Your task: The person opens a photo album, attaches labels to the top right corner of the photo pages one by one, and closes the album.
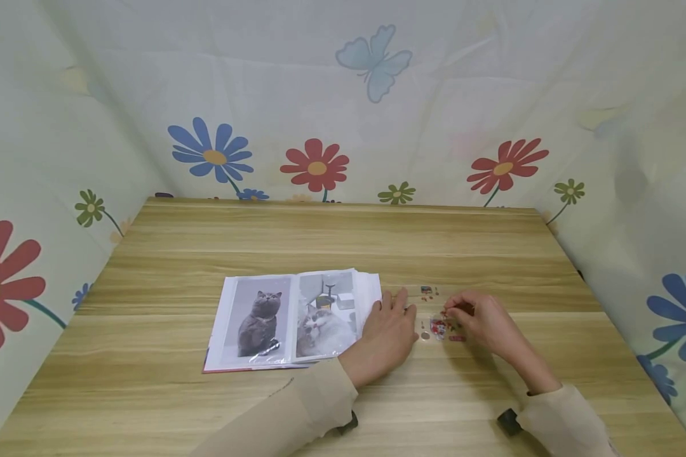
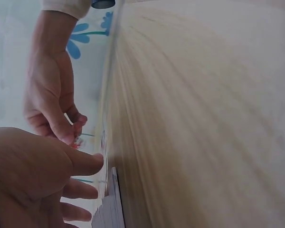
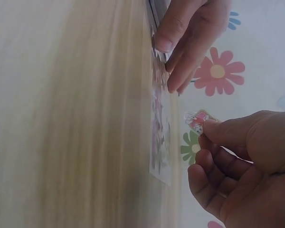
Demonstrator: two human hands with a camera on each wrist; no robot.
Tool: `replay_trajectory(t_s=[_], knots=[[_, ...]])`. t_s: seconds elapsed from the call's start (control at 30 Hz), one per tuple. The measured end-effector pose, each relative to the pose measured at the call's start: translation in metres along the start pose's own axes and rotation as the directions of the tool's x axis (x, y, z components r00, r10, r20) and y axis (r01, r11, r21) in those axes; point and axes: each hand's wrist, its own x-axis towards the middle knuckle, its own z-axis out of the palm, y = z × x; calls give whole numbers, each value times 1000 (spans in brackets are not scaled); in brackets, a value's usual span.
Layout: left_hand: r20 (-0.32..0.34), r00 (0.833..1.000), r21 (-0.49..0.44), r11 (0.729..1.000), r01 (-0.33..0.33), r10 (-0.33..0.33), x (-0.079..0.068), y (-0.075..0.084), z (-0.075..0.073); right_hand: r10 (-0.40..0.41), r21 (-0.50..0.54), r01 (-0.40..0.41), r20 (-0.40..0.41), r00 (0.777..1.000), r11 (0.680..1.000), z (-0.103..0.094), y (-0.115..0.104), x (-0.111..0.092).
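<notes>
My right hand (image 1: 486, 322) pinches a small sticker (image 3: 196, 121) with red and white print between thumb and index finger. In the right wrist view the sticker is raised off a clear sticker sheet (image 3: 160, 123) that lies on the table. My left hand (image 1: 385, 339) rests with its fingers spread at the sheet's left end, beside the right edge of an open photo album (image 1: 293, 317). The album's left page holds a photo of a grey cat (image 1: 260, 324); its right page has a white-and-grey cat photo (image 1: 326, 324).
The wooden table (image 1: 320, 235) runs back to a white curtain (image 1: 251, 76) printed with flowers and a butterfly. Similar cloth hangs along the left and right sides. A dark band (image 1: 510, 422) sits at my right cuff.
</notes>
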Motion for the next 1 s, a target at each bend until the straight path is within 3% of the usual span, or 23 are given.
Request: replay_trajectory(t_s=[0.23, 0.4, 0.53, 1.0], knots=[[-33, 999, -19, 1000, -23, 23, -3, -6, 0, -18, -16, 18, -30, 999, 1000, 0, -6, 5], [-98, 995, -68, 997, -25, 18, -13, -17, -9, -64, -6, 63, -52, 997, 998, -2, -12, 11], [-138, 990, -117, 993, -17, 1, -25, -30, -17, -83, 2, 83, -47, 995, 997, -4, -20, 17], [-153, 983, -264, 963, 62, -106, -58, -78, -33, -151, 30, 151, 1, 988, 988, -1, -53, 38]])
